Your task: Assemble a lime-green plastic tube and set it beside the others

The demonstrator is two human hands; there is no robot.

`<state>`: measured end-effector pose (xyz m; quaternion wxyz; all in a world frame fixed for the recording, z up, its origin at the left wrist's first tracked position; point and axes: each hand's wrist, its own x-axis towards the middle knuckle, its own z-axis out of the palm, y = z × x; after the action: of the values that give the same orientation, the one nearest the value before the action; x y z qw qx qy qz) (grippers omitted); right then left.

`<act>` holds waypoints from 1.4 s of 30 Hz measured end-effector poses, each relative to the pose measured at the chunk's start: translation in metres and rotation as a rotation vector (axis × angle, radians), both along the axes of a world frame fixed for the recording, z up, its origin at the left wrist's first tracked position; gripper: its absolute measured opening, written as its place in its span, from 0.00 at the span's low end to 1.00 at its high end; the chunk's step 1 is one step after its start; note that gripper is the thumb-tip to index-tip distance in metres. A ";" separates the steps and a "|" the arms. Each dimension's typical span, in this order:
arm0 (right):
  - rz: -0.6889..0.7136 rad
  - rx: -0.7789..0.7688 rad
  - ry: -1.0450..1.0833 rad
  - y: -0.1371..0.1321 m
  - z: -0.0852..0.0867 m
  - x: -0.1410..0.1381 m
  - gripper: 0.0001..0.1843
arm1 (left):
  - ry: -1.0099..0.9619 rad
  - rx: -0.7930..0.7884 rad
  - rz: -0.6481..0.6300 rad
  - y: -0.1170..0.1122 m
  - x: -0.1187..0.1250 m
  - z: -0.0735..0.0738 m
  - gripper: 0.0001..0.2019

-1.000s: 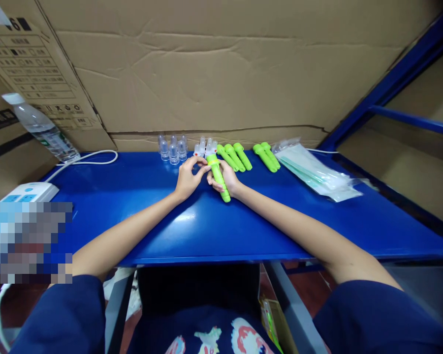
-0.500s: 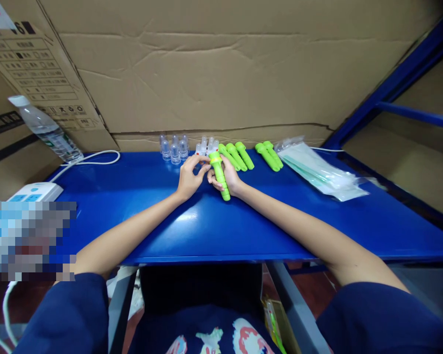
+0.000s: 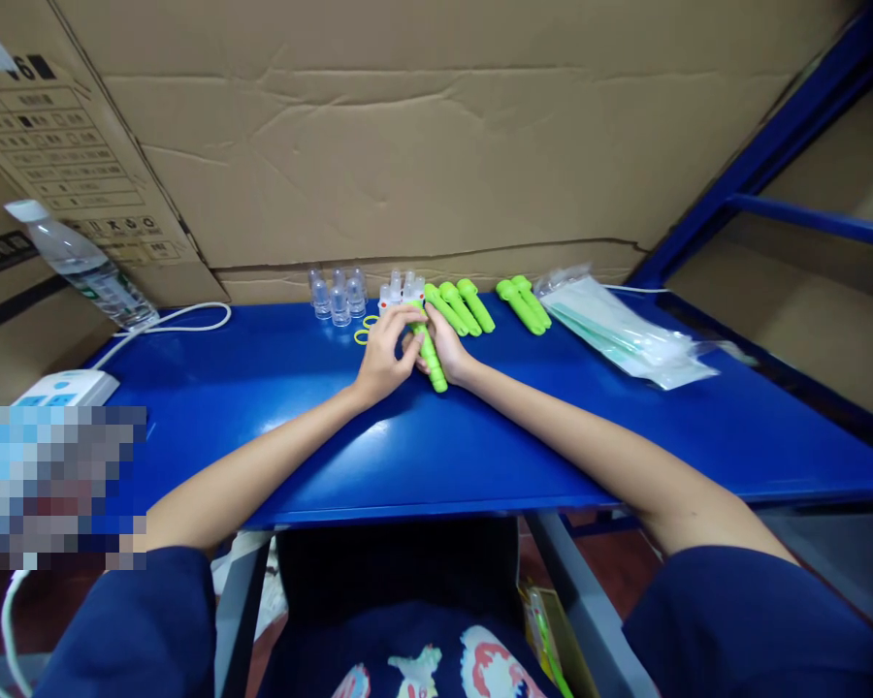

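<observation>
My right hand point(image 3: 447, 351) grips a bright green plastic tube point(image 3: 429, 355) that lies slanted on the blue table point(image 3: 276, 417). My left hand point(image 3: 384, 354) has its fingers closed on the upper part of the same tube. Two small yellow rings point(image 3: 365, 330) lie on the table just left of my left hand. Behind my hands stand small clear plastic caps point(image 3: 337, 294) and white pieces with red dots point(image 3: 400, 289). More green tubes point(image 3: 460, 306) lie in a row at the back, with a further pair of tubes point(image 3: 524, 304) to their right.
A clear bag of flat packets point(image 3: 618, 334) lies at the back right. A water bottle point(image 3: 80, 264) leans at the far left above a white cable point(image 3: 181, 318) and a white power strip point(image 3: 62, 388). Cardboard point(image 3: 407, 145) walls the back; a blue frame point(image 3: 771, 145) rises at right.
My left hand has slid down from the tube's top end onto its upper body. Two yellow rings now show on the table where my left hand was.
</observation>
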<state>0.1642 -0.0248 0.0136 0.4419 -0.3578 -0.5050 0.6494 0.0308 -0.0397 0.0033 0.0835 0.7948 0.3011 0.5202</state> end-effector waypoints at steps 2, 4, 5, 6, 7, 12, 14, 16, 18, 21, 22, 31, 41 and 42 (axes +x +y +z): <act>-0.015 -0.001 -0.019 0.003 -0.003 0.001 0.36 | -0.027 -0.002 -0.007 0.004 -0.003 -0.002 0.11; -0.028 -0.008 -0.033 0.005 -0.006 0.002 0.34 | -0.032 0.001 -0.020 0.008 -0.006 -0.003 0.12; -0.026 -0.008 -0.034 0.005 -0.007 0.003 0.33 | -0.031 0.003 -0.022 0.009 -0.007 -0.003 0.12; -0.020 -0.003 -0.035 0.006 -0.007 0.004 0.32 | -0.028 0.003 -0.024 0.010 -0.007 -0.003 0.12; -0.014 0.008 -0.036 0.007 -0.007 0.005 0.31 | -0.023 -0.002 -0.025 0.010 -0.007 -0.002 0.11; -0.184 0.168 -0.087 0.017 0.006 0.020 0.30 | 0.026 -0.071 -0.008 0.011 -0.010 0.002 0.10; -0.335 0.235 -0.084 0.025 0.017 0.035 0.30 | 0.040 -0.086 0.003 0.013 -0.012 0.001 0.10; -0.502 0.295 -0.129 0.036 0.027 0.056 0.29 | 0.039 -0.089 0.012 0.015 -0.013 -0.001 0.09; -0.647 0.356 -0.196 0.049 0.032 0.080 0.25 | 0.033 -0.084 0.019 0.017 -0.014 -0.003 0.09; -0.858 0.436 -0.525 0.068 0.027 0.115 0.25 | 0.041 -0.073 0.023 0.017 -0.014 -0.004 0.08; -0.878 0.466 -0.653 0.073 0.021 0.125 0.28 | 0.045 -0.070 0.024 0.017 -0.014 -0.004 0.08; -0.788 0.508 -1.078 0.093 -0.012 0.146 0.41 | 0.063 -0.019 -0.003 0.019 -0.015 -0.004 0.07; -0.793 0.434 -1.046 0.096 -0.022 0.158 0.19 | 0.092 -0.001 -0.026 0.019 -0.014 -0.005 0.08; -0.790 0.425 -1.039 0.096 -0.024 0.159 0.18 | 0.094 0.003 -0.026 0.019 -0.014 -0.006 0.08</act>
<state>0.3231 0.0709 -0.0100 0.4066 -0.6858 -0.5995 0.0703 0.0168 -0.0212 -0.0023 0.0750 0.8223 0.2936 0.4816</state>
